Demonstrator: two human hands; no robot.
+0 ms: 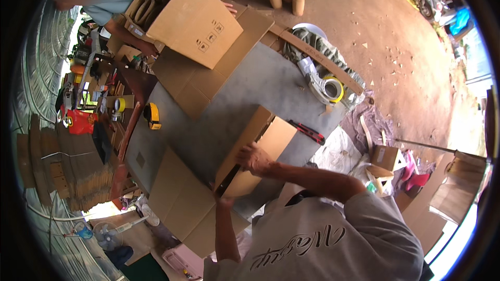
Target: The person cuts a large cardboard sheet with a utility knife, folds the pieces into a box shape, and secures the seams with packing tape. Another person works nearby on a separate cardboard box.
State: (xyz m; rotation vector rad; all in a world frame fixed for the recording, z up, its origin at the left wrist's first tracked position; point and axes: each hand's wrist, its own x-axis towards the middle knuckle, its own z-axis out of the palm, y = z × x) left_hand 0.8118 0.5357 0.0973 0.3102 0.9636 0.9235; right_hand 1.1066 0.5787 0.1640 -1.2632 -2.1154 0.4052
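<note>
A brown cardboard box (270,148) rests on the grey tabletop in front of me, a dark gap running along it between its flaps. My right hand (253,158) has its fingers curled over the edge at this gap. At the box's near left corner, my left hand (223,201) grips it from below; its fingers are partly hidden. Just right of the box lies a red and black utility knife (307,132). A flat cardboard sheet (182,198) lies to the left, partly under my left forearm.
Across the table (229,91), a co-worker's hands hold a large carton (200,23) containing cardboard tubes. A yellow tape measure (152,116) lies at left, tape rolls (332,89) at right. Several cardboard tubes (298,1) stand on the floor. Folded cardboard (78,169) is stacked at left.
</note>
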